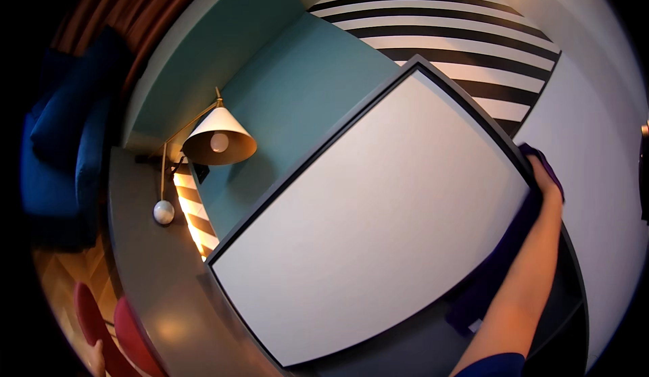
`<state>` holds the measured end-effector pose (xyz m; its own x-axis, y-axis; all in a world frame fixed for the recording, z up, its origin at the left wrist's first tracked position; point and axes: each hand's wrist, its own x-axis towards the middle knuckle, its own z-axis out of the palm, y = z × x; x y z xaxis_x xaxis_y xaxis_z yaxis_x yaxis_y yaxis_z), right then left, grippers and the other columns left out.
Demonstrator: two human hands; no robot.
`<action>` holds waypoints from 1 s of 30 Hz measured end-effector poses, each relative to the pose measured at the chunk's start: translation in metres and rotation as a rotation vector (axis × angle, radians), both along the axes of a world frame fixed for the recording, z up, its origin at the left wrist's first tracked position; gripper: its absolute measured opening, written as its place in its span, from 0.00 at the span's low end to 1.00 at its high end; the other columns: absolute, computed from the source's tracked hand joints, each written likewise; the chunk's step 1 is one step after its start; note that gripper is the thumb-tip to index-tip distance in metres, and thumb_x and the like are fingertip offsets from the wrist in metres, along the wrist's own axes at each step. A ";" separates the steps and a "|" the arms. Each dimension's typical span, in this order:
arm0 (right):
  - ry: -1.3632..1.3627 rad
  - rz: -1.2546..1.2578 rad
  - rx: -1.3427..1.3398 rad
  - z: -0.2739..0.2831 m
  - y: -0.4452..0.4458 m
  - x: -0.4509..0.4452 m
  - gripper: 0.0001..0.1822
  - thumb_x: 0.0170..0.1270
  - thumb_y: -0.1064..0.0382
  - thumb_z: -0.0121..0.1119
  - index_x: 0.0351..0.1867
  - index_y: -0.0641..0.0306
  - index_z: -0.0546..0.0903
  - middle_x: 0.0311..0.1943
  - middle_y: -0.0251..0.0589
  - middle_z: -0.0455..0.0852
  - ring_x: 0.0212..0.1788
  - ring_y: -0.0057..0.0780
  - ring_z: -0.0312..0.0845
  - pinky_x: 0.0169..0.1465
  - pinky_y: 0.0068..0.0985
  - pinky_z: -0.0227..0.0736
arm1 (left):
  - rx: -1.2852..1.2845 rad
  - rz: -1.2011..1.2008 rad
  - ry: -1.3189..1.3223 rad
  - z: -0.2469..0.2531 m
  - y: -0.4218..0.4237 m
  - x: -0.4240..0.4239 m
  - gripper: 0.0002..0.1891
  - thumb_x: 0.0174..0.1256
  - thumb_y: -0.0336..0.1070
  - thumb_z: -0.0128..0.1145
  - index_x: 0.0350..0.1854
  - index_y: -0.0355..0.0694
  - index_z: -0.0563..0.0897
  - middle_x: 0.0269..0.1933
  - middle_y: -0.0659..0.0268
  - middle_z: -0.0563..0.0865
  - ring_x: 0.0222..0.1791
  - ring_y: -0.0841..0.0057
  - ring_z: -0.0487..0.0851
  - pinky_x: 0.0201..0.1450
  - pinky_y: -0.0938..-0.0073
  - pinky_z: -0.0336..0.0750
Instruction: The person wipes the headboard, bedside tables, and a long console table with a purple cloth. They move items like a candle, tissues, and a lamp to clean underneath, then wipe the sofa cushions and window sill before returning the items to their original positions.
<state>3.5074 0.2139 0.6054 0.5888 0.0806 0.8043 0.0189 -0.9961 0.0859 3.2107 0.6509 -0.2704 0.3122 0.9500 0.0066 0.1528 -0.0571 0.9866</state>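
A large pale panel with a dark frame [370,225] fills the middle, tilted in the view. At its right edge, my right hand [545,177] holds a dark purple cloth [507,255] against the frame, the fingers partly hidden behind the cloth. The cloth hangs down beside my forearm and has a small white tag. At the lower left rim, my left hand [97,359] shows only in part, gripping the back of a red chair [94,316].
A lamp with a white cone shade [219,131] and brass arm stands left of the panel, with a pale ball [164,212] on its rod. A grey counter [152,275] curves below. A blue armchair [61,174] is at far left; a second red seat [133,334] adjoins the counter.
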 end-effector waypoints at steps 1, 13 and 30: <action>-0.077 0.065 0.074 -0.015 0.035 0.010 0.31 0.60 0.38 0.53 0.51 0.61 0.84 0.48 0.46 0.86 0.48 0.38 0.80 0.56 0.32 0.70 | 0.047 -0.031 -0.025 0.029 0.006 0.034 0.14 0.62 0.44 0.59 0.43 0.40 0.85 0.41 0.59 0.85 0.41 0.70 0.82 0.44 0.69 0.77; 0.067 0.940 0.337 -0.034 0.277 0.175 0.28 0.65 0.42 0.53 0.57 0.59 0.80 0.55 0.43 0.82 0.56 0.36 0.78 0.63 0.32 0.66 | 0.606 0.036 -0.237 0.840 -0.147 0.465 0.18 0.66 0.43 0.56 0.55 0.41 0.82 0.56 0.59 0.84 0.53 0.72 0.82 0.53 0.70 0.76; 0.181 2.036 1.305 -0.331 0.264 0.045 0.17 0.74 0.52 0.48 0.54 0.60 0.78 0.45 0.33 0.82 0.47 0.24 0.76 0.53 0.23 0.71 | -0.055 -0.074 0.373 -0.078 0.029 0.011 0.27 0.64 0.48 0.61 0.56 0.29 0.79 0.53 0.51 0.85 0.49 0.63 0.84 0.53 0.67 0.76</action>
